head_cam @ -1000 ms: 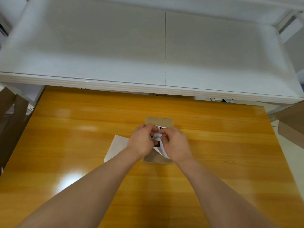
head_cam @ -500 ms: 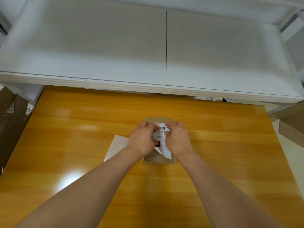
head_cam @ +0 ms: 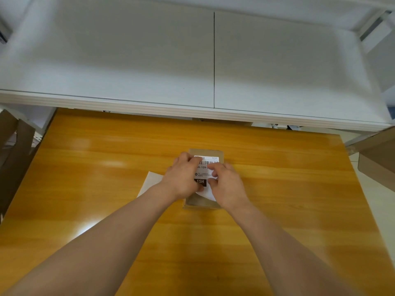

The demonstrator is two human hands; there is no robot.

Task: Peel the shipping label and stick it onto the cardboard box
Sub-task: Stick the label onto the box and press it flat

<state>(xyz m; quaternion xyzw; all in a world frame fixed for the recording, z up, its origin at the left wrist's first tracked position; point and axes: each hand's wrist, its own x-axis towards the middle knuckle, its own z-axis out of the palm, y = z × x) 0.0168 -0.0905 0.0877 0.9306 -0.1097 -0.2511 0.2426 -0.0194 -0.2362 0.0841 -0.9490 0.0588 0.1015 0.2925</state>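
Observation:
A small brown cardboard box (head_cam: 201, 202) lies in the middle of the orange wooden table (head_cam: 106, 167). A white shipping label (head_cam: 204, 170) with a barcode and a dark "15H" block is spread over the box top. Its far edge lies flat, and its near right corner curls up off the box. My left hand (head_cam: 182, 177) holds the label's left side, fingers reaching onto the barcode. My right hand (head_cam: 227, 185) grips the right side with fingertips on the print. Both hands cover much of the box.
A white backing sheet (head_cam: 150, 181) lies on the table to the left of the box, partly under my left wrist. A white shelf (head_cam: 192, 112) overhangs the table's far edge. Brown cardboard pieces stand at the left edge (head_cam: 12, 150) and right edge (head_cam: 376, 157).
The label has gone from bunched between my fingers to spread over the box top, with more print showing. Both hands have moved slightly away from me along the box.

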